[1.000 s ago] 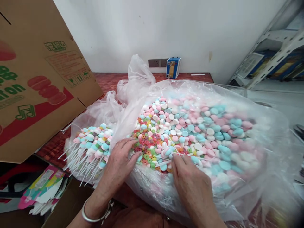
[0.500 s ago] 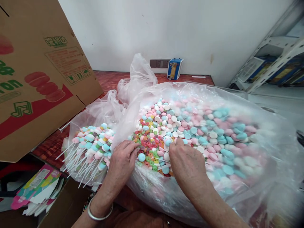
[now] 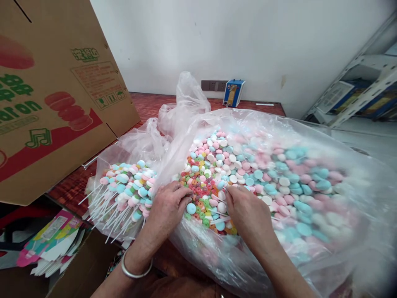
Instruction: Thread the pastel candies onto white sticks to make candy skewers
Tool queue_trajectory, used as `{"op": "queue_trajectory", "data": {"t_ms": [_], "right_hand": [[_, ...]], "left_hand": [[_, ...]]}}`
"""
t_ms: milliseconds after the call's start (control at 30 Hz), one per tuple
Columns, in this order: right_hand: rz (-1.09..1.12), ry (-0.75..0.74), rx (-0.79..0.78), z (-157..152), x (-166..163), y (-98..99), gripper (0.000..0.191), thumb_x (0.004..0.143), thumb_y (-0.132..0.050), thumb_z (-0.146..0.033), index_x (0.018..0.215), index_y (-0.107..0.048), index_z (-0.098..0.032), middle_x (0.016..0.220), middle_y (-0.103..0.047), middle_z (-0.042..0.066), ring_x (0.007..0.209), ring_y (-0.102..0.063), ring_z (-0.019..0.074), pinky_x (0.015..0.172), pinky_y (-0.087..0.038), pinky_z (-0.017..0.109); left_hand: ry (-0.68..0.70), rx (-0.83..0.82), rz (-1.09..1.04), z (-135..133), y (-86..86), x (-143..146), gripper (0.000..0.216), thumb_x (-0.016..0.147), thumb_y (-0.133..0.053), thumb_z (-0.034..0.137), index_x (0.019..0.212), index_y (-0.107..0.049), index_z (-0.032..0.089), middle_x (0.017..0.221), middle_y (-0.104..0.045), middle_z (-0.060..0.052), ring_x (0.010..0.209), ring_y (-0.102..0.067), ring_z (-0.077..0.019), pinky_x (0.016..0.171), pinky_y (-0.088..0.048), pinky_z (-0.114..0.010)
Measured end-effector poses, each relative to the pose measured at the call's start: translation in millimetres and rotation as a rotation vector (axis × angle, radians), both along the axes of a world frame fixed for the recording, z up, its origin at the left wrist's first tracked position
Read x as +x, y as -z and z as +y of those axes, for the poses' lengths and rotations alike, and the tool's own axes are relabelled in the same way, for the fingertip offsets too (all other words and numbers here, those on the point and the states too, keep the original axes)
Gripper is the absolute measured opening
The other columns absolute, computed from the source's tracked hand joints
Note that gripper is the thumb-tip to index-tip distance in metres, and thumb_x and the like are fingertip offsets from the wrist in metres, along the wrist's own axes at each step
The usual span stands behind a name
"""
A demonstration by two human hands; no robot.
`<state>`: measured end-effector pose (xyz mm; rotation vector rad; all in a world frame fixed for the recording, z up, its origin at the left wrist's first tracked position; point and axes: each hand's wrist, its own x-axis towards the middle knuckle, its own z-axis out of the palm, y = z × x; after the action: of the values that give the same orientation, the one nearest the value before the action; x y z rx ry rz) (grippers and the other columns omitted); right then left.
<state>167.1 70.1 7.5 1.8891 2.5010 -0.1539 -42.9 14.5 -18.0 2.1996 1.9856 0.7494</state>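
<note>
A large clear plastic bag (image 3: pixel 198 244) lies open, full of pink, blue and white button-shaped candies (image 3: pixel 245 165) and small coloured ring candies (image 3: pixel 201 188). My left hand (image 3: pixel 170 209) is closed at the bag's left rim, its fingertips curled down beside the rings; what they hold is hidden. My right hand (image 3: pixel 248 207) is closed in a pinch over the candies, and I cannot make out what is between its fingers. A few thin white sticks (image 3: pixel 221 214) lie among the candies beside it. Left of my left hand, a smaller bag holds candy skewers (image 3: pixel 124 186) on white sticks.
A big cardboard carton (image 3: pixel 68 103) stands at the left on the wooden table (image 3: pixel 145 99). A blue box (image 3: pixel 234 93) sits by the wall near sockets (image 3: pixel 214 85). Printed cards (image 3: pixel 51 244) are in an open box at lower left. A white metal shelf (image 3: pixel 369 82) is at right.
The whole view has shifted slightly, so things sit a little further right. My right hand has turned a little and stays in a pinch. My left hand stays at the bag's rim.
</note>
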Motion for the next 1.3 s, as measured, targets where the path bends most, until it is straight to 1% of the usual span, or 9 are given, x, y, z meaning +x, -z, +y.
{"op": "queue_trajectory", "data": {"t_ms": [233, 533, 733, 867, 967, 1033, 1133, 1200, 1300], "right_hand": [[-0.101, -0.093, 0.032, 9.2, -18.4, -16.9, 0.023, 0.089, -0.049, -0.004, 0.085, -0.066, -0.018, 0.088, -0.067, 0.007, 0.073, -0.073, 0.0231, 0.051, -0.021, 0.029], [-0.071, -0.145, 0.064, 11.1, -30.5, -16.2, 0.011, 0.086, -0.061, -0.009, 0.087, -0.067, -0.017, 0.085, -0.068, 0.007, 0.072, -0.073, 0.0251, 0.051, -0.036, 0.027], [-0.046, -0.148, 0.043, 15.8, -42.6, -19.2, 0.009, 0.086, -0.063, -0.007, 0.084, -0.069, -0.014, 0.087, -0.069, 0.012, 0.071, -0.073, 0.0257, 0.051, -0.035, 0.027], [0.039, -0.126, 0.023, 19.8, -39.2, -11.4, 0.016, 0.091, -0.057, -0.009, 0.081, -0.068, -0.016, 0.081, -0.07, 0.009, 0.071, -0.071, 0.0233, 0.053, -0.032, 0.027], [0.136, -0.1, 0.014, 16.0, -27.0, -0.7, 0.03, 0.1, -0.047, -0.021, 0.075, -0.063, -0.019, 0.076, -0.069, 0.004, 0.069, -0.067, 0.0175, 0.055, -0.035, 0.026], [0.248, -0.113, 0.005, 8.1, -17.9, 5.3, 0.034, 0.103, -0.045, -0.026, 0.072, -0.059, -0.02, 0.072, -0.066, -0.001, 0.068, -0.064, 0.013, 0.059, -0.038, 0.024], [0.61, -0.17, -0.02, -10.1, -6.5, 10.0, 0.032, 0.103, -0.047, -0.027, 0.073, -0.058, -0.02, 0.072, -0.065, -0.003, 0.068, -0.061, 0.0112, 0.063, -0.041, 0.022], [0.829, -0.222, -0.043, -23.6, 0.5, 10.3, 0.028, 0.102, -0.046, -0.026, 0.081, -0.063, -0.021, 0.077, -0.067, -0.002, 0.073, -0.061, 0.0126, 0.067, -0.043, 0.022], [0.865, -0.207, -0.037, -42.7, 13.2, 9.9, 0.025, 0.103, -0.045, -0.026, 0.105, -0.069, -0.024, 0.093, -0.072, 0.001, 0.085, -0.065, 0.0156, 0.074, -0.047, 0.025]], "left_hand": [[-0.005, -0.025, -0.009, -1.0, 2.4, -0.8, 0.012, 0.091, -0.066, 0.017, 0.1, -0.073, 0.021, 0.097, -0.069, -0.006, 0.094, -0.064, -0.0242, 0.088, -0.046, -0.041], [-0.001, -0.01, -0.065, -2.6, 3.9, 0.1, 0.012, 0.092, -0.066, 0.017, 0.102, -0.072, 0.021, 0.096, -0.069, -0.005, 0.094, -0.062, -0.0235, 0.087, -0.045, -0.04], [0.0, 0.002, -0.087, -3.4, 6.7, -0.7, 0.012, 0.091, -0.067, 0.018, 0.102, -0.072, 0.021, 0.095, -0.068, -0.004, 0.092, -0.062, -0.0233, 0.086, -0.045, -0.04], [-0.01, 0.035, -0.168, -4.8, 6.5, -0.7, 0.012, 0.093, -0.064, 0.018, 0.101, -0.072, 0.021, 0.096, -0.07, -0.005, 0.093, -0.063, -0.0226, 0.086, -0.047, -0.039], [-0.076, 0.132, -0.365, -3.3, 0.6, 3.4, 0.017, 0.094, -0.06, 0.018, 0.106, -0.072, 0.022, 0.102, -0.071, -0.005, 0.099, -0.064, -0.0212, 0.089, -0.049, -0.036], [-0.142, 0.146, -0.616, 1.0, -6.1, 9.1, 0.023, 0.094, -0.061, 0.025, 0.115, -0.07, 0.022, 0.109, -0.071, -0.006, 0.097, -0.065, -0.0197, 0.087, -0.051, -0.034], [-0.13, -0.071, -1.126, 10.9, -16.6, 20.8, 0.039, 0.089, -0.068, 0.042, 0.122, -0.067, 0.021, 0.1, -0.072, -0.006, 0.075, -0.063, -0.0149, 0.07, -0.052, -0.028], [-0.054, -0.257, -1.373, 16.6, -21.6, 29.3, 0.041, 0.081, -0.076, 0.048, 0.108, -0.073, 0.017, 0.08, -0.069, -0.003, 0.063, -0.057, -0.0112, 0.06, -0.047, -0.024], [-0.003, -0.375, -1.539, 19.8, -24.4, 41.3, 0.038, 0.067, -0.088, 0.046, 0.085, -0.077, 0.015, 0.07, -0.065, -0.001, 0.06, -0.052, -0.0084, 0.056, -0.042, -0.02]]}}
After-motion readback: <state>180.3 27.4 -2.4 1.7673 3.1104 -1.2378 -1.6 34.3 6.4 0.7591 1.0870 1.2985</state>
